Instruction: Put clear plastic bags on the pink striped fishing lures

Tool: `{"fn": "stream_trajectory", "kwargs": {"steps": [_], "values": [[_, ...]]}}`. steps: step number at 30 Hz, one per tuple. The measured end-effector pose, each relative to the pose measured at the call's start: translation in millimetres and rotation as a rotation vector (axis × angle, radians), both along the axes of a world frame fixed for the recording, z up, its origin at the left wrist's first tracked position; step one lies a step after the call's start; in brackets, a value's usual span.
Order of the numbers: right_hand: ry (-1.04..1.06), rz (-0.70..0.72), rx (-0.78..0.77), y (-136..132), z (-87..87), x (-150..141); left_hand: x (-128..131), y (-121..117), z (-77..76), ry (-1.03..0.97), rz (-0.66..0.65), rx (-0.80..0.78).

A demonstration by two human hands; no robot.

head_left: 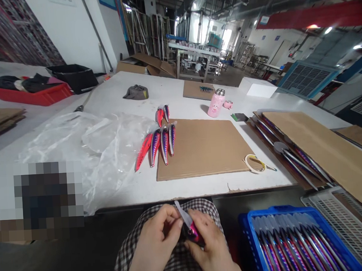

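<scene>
Low over my lap, both hands close round one pink and purple fishing lure with a clear lip sticking up. My left hand pinches it from the left; my right hand grips it from the right and below. A checked cloth lies under my hands. On the white table ahead, several finished red and purple lures lie in a row at the left edge of a brown cardboard sheet, with two more lures behind them.
A blue crate of packaged lures stands at my right, next to a grey crate. Crumpled clear plastic covers the table's left. A tape roll, a pink bottle, stacked cardboard with lures and a red tray lie farther out.
</scene>
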State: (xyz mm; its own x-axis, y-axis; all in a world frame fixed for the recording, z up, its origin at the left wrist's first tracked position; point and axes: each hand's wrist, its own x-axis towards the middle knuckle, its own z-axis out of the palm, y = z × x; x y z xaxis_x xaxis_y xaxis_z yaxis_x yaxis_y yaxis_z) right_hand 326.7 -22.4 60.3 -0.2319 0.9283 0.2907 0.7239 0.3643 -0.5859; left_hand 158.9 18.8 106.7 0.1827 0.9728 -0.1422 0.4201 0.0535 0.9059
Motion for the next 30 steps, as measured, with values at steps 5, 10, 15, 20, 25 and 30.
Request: {"fn": "stream_trajectory", "kwargs": {"steps": [5,10,15,20,25,30], "values": [[0.038,0.015,-0.043,0,-0.7,2,-4,0,-2.5,-0.202,-0.067,-0.061],[0.060,0.024,-0.109,0,-0.2,2,-3,-2,-10.0,-0.159,-0.038,-0.045],[0.124,0.043,-0.173,-1,-4.3,2,0,-5,-13.8,-0.158,-0.018,-0.028],[0.188,-0.047,-0.212,1,0.1,-1,-4,-5,-19.4,-0.276,0.012,-0.060],[0.247,-0.106,-0.216,0,2.3,-3,-10,-7,-19.9,-0.169,0.049,-0.033],[0.217,-0.099,-0.220,-2,0.6,-2,-7,-8,-9.0,-0.036,0.054,0.016]]}}
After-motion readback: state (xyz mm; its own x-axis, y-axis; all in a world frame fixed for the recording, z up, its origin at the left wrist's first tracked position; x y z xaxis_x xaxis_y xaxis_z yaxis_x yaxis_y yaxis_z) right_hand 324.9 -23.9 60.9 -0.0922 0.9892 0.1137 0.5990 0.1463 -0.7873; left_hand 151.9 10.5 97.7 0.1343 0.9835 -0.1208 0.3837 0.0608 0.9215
